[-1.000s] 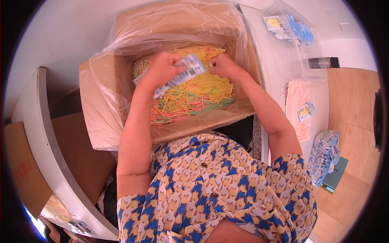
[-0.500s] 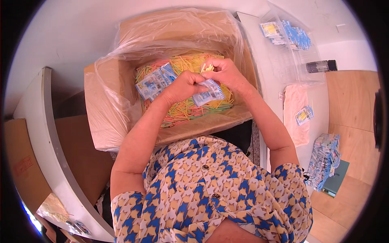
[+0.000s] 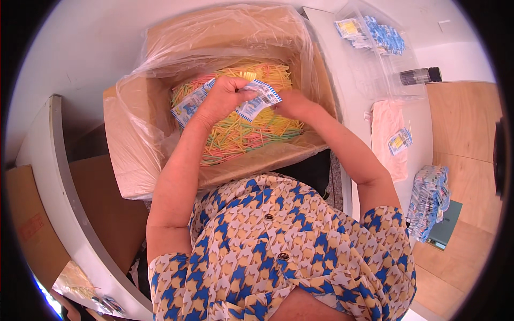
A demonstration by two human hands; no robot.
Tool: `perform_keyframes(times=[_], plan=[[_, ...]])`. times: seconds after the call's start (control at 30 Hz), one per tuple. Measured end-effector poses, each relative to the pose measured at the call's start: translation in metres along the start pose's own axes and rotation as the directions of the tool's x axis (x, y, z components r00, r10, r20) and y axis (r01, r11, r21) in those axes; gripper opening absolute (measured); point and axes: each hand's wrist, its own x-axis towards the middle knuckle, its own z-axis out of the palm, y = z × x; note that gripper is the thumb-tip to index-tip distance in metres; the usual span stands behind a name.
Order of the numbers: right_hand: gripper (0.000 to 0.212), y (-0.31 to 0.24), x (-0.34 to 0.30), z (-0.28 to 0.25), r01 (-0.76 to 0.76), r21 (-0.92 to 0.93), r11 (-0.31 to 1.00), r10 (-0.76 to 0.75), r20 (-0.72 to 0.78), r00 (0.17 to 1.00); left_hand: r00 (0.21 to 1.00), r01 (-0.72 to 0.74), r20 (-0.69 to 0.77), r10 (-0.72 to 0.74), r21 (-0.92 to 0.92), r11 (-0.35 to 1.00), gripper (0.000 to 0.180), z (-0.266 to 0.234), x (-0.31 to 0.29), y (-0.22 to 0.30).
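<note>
My left hand (image 3: 222, 101) is closed on a small blue-and-white plastic packet (image 3: 261, 102), pinching its left part. At the packet's right end, my right hand (image 3: 294, 105) is curled with its fingertips hidden, so what it holds does not show. Both hands are over a cardboard box (image 3: 182, 40), which is full of thin sticks (image 3: 262, 128) in yellow, pink and green. Some pale yellow sticks (image 3: 246, 76) show just above my left hand; I cannot tell whether they are held. More blue-and-white packets (image 3: 188, 106) rest on the sticks beside my left wrist.
Clear plastic film (image 3: 235, 24) lines the box. On the right stand a clear bin (image 3: 375, 69) with several packets and a dark-filled bottle (image 3: 420, 76). One packet (image 3: 399, 141) lies on a pink cloth (image 3: 383, 160), near a stack of packets (image 3: 430, 195). A white panel edge (image 3: 67, 176) stands left.
The bundle of sticks seen in my right hand no longer shows there. That hand has moved down to the packet's right end. The packet is lifted and turned, and my left hand has shifted up and left.
</note>
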Motion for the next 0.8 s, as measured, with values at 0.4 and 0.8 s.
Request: perform_keyframes(times=[0.4,0.8], plan=[[0.008,0.01,-0.002,-0.005,0.157,0.105,0.982,-0.158,-0.004,0.988,1.0,-0.01,0.001,0.01,-0.028,1.0,0.011,-0.001,0.001,-0.003],[0.009,-0.016,-0.036,-0.036,0.158,0.939,0.305,0.115,-0.201,0.973,0.993,0.017,0.115,-0.024,0.062,0.998,0.012,0.011,0.006,-0.007]])
